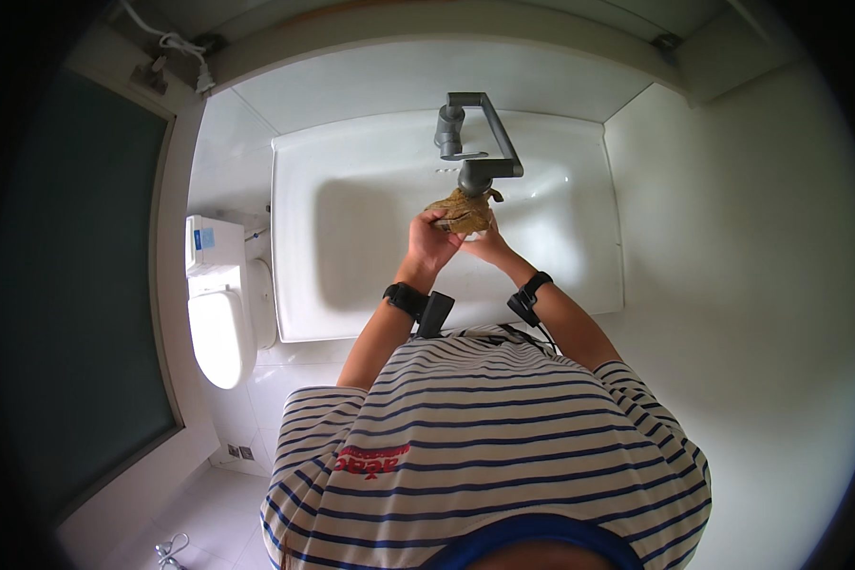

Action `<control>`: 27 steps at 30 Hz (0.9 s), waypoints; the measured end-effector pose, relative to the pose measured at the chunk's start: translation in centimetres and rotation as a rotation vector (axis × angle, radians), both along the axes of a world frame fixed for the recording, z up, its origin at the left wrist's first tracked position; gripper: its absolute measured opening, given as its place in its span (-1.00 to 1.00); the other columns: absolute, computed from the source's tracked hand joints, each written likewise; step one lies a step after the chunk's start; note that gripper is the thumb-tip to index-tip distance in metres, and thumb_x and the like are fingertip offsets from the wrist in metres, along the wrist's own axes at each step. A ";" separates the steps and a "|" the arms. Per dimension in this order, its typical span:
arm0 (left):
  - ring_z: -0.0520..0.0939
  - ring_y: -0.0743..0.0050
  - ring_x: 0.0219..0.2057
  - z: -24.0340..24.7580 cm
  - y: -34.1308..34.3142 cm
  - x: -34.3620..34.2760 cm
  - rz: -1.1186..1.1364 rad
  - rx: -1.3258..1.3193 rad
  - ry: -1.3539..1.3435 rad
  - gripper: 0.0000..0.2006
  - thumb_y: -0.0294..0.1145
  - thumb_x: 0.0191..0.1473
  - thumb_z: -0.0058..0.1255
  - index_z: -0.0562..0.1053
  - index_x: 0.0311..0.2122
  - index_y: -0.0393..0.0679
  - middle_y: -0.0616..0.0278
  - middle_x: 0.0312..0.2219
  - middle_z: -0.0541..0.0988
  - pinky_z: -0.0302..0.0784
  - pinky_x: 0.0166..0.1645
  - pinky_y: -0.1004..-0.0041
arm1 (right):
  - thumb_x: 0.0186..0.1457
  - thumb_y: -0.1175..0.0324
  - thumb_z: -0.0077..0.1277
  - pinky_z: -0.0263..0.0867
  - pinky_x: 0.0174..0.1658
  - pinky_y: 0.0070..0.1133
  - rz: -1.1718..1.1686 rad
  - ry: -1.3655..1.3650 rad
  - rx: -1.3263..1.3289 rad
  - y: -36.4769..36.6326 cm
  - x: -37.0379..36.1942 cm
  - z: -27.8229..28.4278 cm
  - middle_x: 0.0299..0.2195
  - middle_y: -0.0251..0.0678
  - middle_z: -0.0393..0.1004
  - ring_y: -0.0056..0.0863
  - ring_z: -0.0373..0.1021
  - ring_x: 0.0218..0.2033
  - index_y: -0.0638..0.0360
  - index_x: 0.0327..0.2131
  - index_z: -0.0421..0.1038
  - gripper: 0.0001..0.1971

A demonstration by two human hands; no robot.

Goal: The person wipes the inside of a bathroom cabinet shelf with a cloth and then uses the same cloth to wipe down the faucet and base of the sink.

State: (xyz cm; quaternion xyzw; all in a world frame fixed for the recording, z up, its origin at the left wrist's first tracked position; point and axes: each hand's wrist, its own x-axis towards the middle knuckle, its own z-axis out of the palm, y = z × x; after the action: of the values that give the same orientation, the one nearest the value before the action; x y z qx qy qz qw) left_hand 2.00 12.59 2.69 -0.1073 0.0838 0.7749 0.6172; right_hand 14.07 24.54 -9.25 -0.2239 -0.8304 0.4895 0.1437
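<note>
A brown, crumpled cloth (463,215) is held between my hands over the white sink (351,142). My left hand (432,239) grips its left side, with the thumb lying on top. On the right, my right hand (489,243) holds the cloth from below, and its fingers are partly hidden. Right above the cloth sits the spout of the grey jointed faucet (505,138), its head covering the far edge of the cloth. Whether water is running cannot be made out.
The faucet's folded arm reaches over the basin's middle. Left of the sink stands a white toilet (223,337). A pale wall (731,285) rises at the right. A cabinet edge (427,52) crosses the far side, and a white cable (185,46) hangs at the far left.
</note>
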 end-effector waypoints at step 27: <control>0.45 -0.19 -0.08 -1.8 -7.0 -0.1 -0.404 -0.910 1.958 0.06 -0.05 -0.19 0.18 -0.24 0.26 -0.23 -0.26 -0.04 0.36 0.32 0.07 0.15 | -0.23 0.63 -0.11 0.28 -0.15 -0.62 -0.365 0.068 -0.406 -1.3 -4.0 12.5 -0.34 -0.31 0.52 -0.50 0.42 -0.30 0.23 -0.21 0.44 -0.61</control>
State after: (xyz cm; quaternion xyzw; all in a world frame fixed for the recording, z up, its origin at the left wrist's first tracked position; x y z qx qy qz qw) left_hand 1.93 5.57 0.90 0.3524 0.8314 0.3059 0.3016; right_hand 10.07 23.24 3.22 -0.3776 -0.6560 0.6190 0.2097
